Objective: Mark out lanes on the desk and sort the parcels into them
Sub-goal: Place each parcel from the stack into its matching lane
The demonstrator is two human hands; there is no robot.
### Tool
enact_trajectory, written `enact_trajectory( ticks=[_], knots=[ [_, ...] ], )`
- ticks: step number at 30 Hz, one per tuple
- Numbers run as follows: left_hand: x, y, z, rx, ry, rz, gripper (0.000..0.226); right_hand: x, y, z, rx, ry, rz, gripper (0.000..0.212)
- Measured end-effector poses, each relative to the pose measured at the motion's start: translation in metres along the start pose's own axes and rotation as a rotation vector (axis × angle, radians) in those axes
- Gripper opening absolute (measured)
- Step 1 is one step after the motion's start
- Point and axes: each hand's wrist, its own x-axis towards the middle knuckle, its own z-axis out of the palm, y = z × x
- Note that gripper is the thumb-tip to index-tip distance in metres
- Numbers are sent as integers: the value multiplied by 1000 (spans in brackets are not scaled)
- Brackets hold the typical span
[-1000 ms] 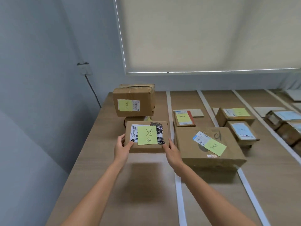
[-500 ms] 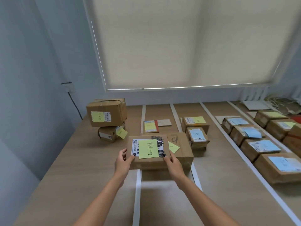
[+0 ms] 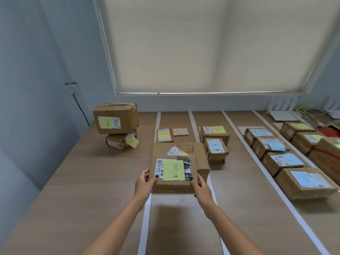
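Both hands, left hand [image 3: 144, 183] and right hand [image 3: 199, 184], grip the yellow-noted parcel [image 3: 173, 173], which has travelled from the leftmost zone to hover over the second lane, the larger box [image 3: 198, 153] just behind at 12 o'clock, likely about to be set down.

Head camera looks forward and down across the desk [image 3: 73, 190]

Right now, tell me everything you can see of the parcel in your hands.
The parcel is a flat brown cardboard box, its top facing the camera. A white shipping label with black scribbles lies under a yellow-green note with handwriting. The left hand and right hand grip its near corners, thumbs on top. It is held above the desk, in front of a larger box.
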Motion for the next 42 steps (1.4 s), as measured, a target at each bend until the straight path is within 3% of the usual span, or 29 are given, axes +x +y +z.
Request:
enact_trajectory(
  ticks=[20, 36, 42],
  knots=[
    [6, -84, 5, 162, -137, -171, 53, 9, 71, 22, -78, -39, 97, 39],
    [40, -102, 15, 106, -62, -196, 54, 56, 87, 35, -98, 34, 125, 38],
    [40, -86, 13, 175, -46, -195, 54, 53, 81, 30, -177, 95, 171, 49]
  ],
)
